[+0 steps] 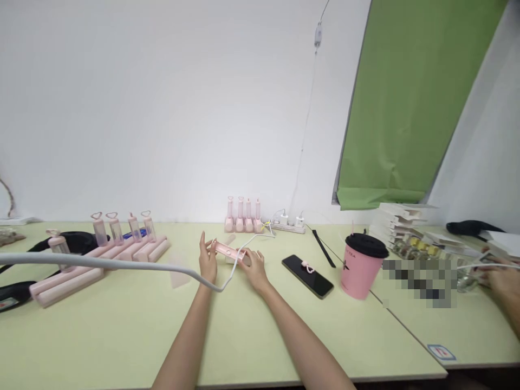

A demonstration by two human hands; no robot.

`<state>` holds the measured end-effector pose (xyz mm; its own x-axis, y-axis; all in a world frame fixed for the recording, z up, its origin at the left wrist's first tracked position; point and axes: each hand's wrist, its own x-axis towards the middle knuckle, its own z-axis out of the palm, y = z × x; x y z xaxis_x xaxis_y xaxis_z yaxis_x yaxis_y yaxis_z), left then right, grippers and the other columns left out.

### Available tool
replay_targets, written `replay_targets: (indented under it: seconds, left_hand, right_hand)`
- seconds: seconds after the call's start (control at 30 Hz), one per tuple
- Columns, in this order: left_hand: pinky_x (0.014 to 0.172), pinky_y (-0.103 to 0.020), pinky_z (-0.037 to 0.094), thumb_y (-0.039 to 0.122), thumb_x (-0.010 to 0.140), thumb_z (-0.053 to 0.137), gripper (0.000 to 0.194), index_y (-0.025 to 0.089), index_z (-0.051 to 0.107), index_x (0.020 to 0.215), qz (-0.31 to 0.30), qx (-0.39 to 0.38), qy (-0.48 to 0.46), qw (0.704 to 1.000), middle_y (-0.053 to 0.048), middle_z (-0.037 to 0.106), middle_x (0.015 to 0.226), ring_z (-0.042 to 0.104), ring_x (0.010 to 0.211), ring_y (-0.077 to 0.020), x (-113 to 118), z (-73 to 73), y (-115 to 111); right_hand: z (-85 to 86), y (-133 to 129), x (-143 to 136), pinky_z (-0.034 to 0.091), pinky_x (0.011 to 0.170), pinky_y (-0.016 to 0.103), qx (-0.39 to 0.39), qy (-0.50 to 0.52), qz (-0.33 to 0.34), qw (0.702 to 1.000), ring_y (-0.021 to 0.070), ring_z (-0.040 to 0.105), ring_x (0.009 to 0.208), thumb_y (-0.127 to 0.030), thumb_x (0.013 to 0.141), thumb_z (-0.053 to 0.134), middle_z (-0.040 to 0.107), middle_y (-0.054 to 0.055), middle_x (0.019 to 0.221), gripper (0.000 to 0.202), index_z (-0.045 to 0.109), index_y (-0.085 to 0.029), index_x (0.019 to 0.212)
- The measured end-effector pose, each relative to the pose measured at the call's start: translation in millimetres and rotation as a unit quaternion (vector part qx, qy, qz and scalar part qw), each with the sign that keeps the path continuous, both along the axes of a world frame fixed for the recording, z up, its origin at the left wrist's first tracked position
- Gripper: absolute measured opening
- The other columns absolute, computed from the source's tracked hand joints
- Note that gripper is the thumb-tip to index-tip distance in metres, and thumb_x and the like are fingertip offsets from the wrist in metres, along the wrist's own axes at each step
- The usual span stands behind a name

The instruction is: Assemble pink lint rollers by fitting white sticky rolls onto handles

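Between my two hands, above the table (244,336), is a slim pink oblong device (228,251) with a round spot on its face. My left hand (208,264) grips its left end, with the index finger pointing up. Around the right end wrap the fingers of my right hand (255,269). A white cable (162,265) runs across the view in front of the device and hides a little of it. Close to my right hand lies a black phone (298,268), with a small pink heart-shaped loop (307,266) on its screen.
Several pink devices with clear tubes (244,223) stand by the wall, beside a power strip (292,228). More clear tubes (116,233) stand on pink boxes (73,281) at left. To the right are a pink cup (359,271), stacked white boxes (396,222) and another person's hand (501,279).
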<state>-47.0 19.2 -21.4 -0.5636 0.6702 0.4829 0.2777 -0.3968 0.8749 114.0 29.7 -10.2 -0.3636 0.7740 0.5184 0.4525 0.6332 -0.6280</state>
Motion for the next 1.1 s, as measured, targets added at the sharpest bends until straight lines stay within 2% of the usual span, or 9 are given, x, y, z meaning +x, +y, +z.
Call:
replay_targets:
  seconds: [0.1, 0.23, 0.33, 0.4, 0.5, 0.6, 0.73, 0.87, 1.1]
  left_hand:
    - [0.083, -0.025, 0.044, 0.04, 0.09, 0.038, 0.037, 0.021, 0.055, 0.118, 0.04, 0.013, 0.1, 0.994, -0.007, 0.055, 0.107, 0.053, 0.097, -0.0147, 3.8, 6.2, -5.8]
    - [0.07, -0.021, 0.047, 0.032, 0.091, 0.036, 0.035, 0.018, 0.058, 0.114, 0.11, 0.044, 0.118, 0.986, -0.009, 0.051, 0.103, 0.052, 0.093, -0.0141, 4.9, 8.8, -11.6]
    - [0.06, -0.019, 0.045, 0.026, 0.089, 0.038, 0.032, 0.016, 0.058, 0.112, 0.139, -0.002, 0.086, 0.987, -0.01, 0.046, 0.105, 0.051, 0.086, -0.0133, -0.8, 6.2, -12.6]
    - [0.058, -0.02, 0.044, 0.025, 0.088, 0.04, 0.031, 0.016, 0.059, 0.111, 0.154, -0.075, 0.066, 0.983, -0.01, 0.045, 0.105, 0.05, 0.079, -0.0124, -6.3, 3.7, -12.1]
    - [0.063, -0.022, 0.043, 0.027, 0.089, 0.04, 0.031, 0.015, 0.058, 0.111, 0.18, -0.136, 0.051, 0.973, -0.011, 0.043, 0.106, 0.05, 0.075, -0.0112, -13.9, -0.7, -10.6]
    - [0.065, -0.023, 0.043, 0.029, 0.089, 0.039, 0.031, 0.014, 0.056, 0.11, 0.197, -0.142, 0.038, 0.969, -0.012, 0.042, 0.109, 0.051, 0.078, -0.0121, -18.9, -6.6, -8.1]
    - [0.061, -0.025, 0.045, 0.031, 0.088, 0.039, 0.032, 0.009, 0.052, 0.109, 0.125, -0.186, 0.027, 0.974, -0.015, 0.047, 0.106, 0.053, 0.074, -0.0134, -19.8, -16.3, -1.5]
    - [0.065, -0.025, 0.046, 0.026, 0.078, 0.053, 0.031, 0.01, 0.051, 0.104, 0.007, -0.181, 0.056, 0.982, -0.009, 0.056, 0.091, 0.056, 0.074, -0.0143, -13.2, -23.0, 5.3]
    - [0.073, -0.028, 0.042, 0.029, 0.061, 0.067, 0.041, 0.014, 0.053, 0.096, -0.115, -0.143, 0.262, 0.947, -0.006, 0.059, 0.086, 0.054, 0.08, -0.0179, 1.2, -17.7, -4.0]
  right_hand:
    - [-4.1, -1.3, 6.7, 0.009, 0.106, 0.036, 0.037, 0.022, -0.031, 0.999, 0.0111, 0.049, 0.103, -0.038, 0.089, 0.041, 0.059, -0.001, 0.107, 0.029, 0.053, -0.026, 0.112]
    - [-9.0, 3.5, 6.5, -0.002, 0.107, 0.045, 0.053, -0.031, -0.065, 0.996, 0.0145, 0.034, 0.123, -0.035, 0.086, 0.044, 0.048, 0.002, 0.126, 0.046, 0.037, -0.029, 0.131]
    - [-17.0, 8.3, 5.0, -0.007, 0.102, 0.056, 0.018, -0.133, -0.06, 0.989, 0.0224, 0.021, 0.131, -0.033, 0.079, 0.056, 0.037, 0.004, 0.136, 0.061, 0.032, -0.029, 0.135]
    - [-20.5, 9.8, 6.1, 0.003, 0.102, 0.056, 0.02, -0.175, -0.057, 0.983, 0.0242, 0.026, 0.127, -0.025, 0.079, 0.056, 0.039, 0.003, 0.135, 0.055, 0.039, -0.03, 0.131]
    - [-21.5, 11.5, 11.2, 0.029, 0.095, 0.042, 0.034, -0.171, -0.082, 0.981, 0.0227, 0.04, 0.11, -0.01, 0.079, 0.051, 0.049, 0.003, 0.125, 0.05, 0.049, -0.029, 0.125]
    - [-21.3, 17.7, 18.0, 0.036, 0.09, 0.031, 0.024, -0.102, -0.088, 0.991, 0.0211, 0.042, 0.102, -0.003, 0.074, 0.048, 0.053, 0.004, 0.118, 0.051, 0.056, -0.022, 0.12]
    - [-19.7, 33.3, 21.9, 0.031, 0.099, 0.029, 0.006, 0.06, -0.09, 0.994, 0.0179, 0.043, 0.107, -0.001, 0.07, 0.045, 0.054, 0.003, 0.118, 0.051, 0.058, -0.016, 0.117]
    - [-15.3, 43.4, 23.3, 0.035, 0.096, 0.03, -0.05, 0.129, -0.018, 0.99, 0.0172, 0.046, 0.11, -0.007, 0.069, 0.051, 0.053, 0.001, 0.121, 0.048, 0.06, -0.021, 0.114]
    - [-13.2, 46.9, 41.4, 0.041, 0.083, 0.03, -0.13, 0.173, 0.058, 0.975, 0.0151, 0.052, 0.093, -0.018, 0.066, 0.06, 0.06, 0.002, 0.108, 0.054, 0.051, -0.024, 0.119]
